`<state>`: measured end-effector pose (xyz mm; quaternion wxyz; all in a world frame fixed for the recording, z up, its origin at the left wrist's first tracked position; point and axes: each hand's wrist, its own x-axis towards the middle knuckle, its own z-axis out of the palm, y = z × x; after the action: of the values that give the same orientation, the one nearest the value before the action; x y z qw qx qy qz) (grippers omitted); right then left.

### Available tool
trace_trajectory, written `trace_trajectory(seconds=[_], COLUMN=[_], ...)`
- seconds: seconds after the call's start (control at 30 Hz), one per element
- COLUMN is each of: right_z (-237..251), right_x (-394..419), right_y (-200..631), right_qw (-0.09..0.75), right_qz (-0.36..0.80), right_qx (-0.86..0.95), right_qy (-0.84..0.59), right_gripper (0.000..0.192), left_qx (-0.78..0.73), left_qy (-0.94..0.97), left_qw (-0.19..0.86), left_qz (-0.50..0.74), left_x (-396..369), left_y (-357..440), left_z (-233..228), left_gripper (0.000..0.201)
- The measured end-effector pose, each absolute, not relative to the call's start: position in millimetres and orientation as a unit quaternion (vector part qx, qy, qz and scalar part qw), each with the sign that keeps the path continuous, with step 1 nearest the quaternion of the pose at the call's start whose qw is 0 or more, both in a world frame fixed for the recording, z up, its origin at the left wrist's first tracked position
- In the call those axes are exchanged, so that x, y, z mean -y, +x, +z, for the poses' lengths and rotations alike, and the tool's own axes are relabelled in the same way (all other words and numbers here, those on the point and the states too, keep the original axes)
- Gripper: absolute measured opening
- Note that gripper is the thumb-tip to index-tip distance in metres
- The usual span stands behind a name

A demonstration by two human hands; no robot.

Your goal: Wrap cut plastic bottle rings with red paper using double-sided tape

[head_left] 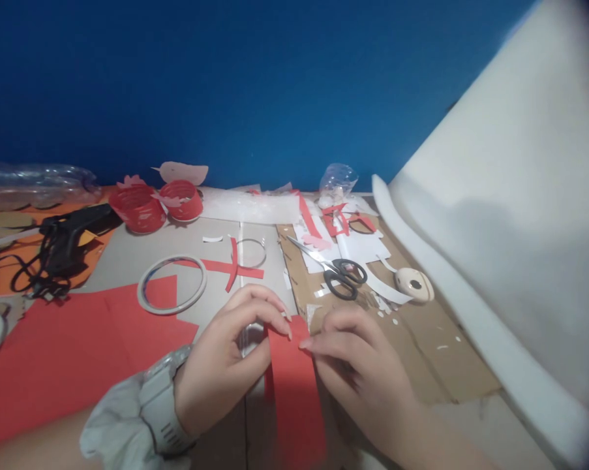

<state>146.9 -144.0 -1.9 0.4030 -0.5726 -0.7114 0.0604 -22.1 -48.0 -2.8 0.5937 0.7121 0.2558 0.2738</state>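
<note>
A strip of red paper runs upright between my hands toward me, its far end appearing bent or folded over. My left hand pinches the strip's left side, fingertips on top and thumb at the edge behind. On the opposite edge, my right hand grips the strip between thumb and fingers near its far end. Beyond my left hand lie thin red paper strips crossing each other. A pair of black-handled scissors rests open-bladed on the cardboard past my right hand.
Red paper sheet spreads at left under a roll of double-sided tape. Behind are a black glue gun and red round paper pieces. Cardboard holds paper scraps and a cream tape dispenser. A white sheet rises at right.
</note>
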Motion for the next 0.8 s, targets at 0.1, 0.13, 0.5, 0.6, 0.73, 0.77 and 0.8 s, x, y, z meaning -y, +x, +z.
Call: trace_trajectory(seconds=[0.1, 0.13, 0.5, 0.6, 0.73, 0.77, 0.8], right_z=[-2.3, -2.0, -1.9, -2.2, -0.9, -0.5, -0.3], right_x=[145.0, 145.2, 145.8, 145.8, 143.5, 143.0, 142.6], right_y=[148.0, 148.0, 149.6, 149.2, 146.7, 146.4, 146.3], right_qw=[0.396, 0.392, 0.389, 0.385, 0.419, 0.43, 0.437], right_qz=[0.068, 0.068, 0.061, 0.066, 0.086, 0.101, 0.119], right_qx=[0.716, 0.718, 0.74, 0.736, 0.69, 0.674, 0.66], right_qy=[-0.571, -0.571, -0.545, -0.553, -0.584, -0.592, -0.6], right_gripper=[0.029, 0.029, 0.028, 0.028, 0.029, 0.03, 0.03], left_qx=[-0.256, -0.254, -0.248, -0.254, -0.259, -0.262, -0.262], left_qy=[0.714, 0.715, 0.712, 0.721, 0.725, 0.726, 0.727], left_qw=[0.593, 0.591, 0.592, 0.578, 0.564, 0.56, 0.557], left_qz=[0.27, 0.272, 0.285, 0.286, 0.3, 0.303, 0.305], left_x=[47.4, 47.2, 46.1, 46.5, 46.6, 46.3, 46.1], left_y=[-21.7, -21.5, -22.2, -21.6, -20.2, -19.9, -19.7], left_z=[-2.3, -2.1, -4.4, -4.4, -4.3, -4.3, -4.2], left_gripper=[0.035, 0.036, 0.037, 0.035, 0.034, 0.033, 0.032])
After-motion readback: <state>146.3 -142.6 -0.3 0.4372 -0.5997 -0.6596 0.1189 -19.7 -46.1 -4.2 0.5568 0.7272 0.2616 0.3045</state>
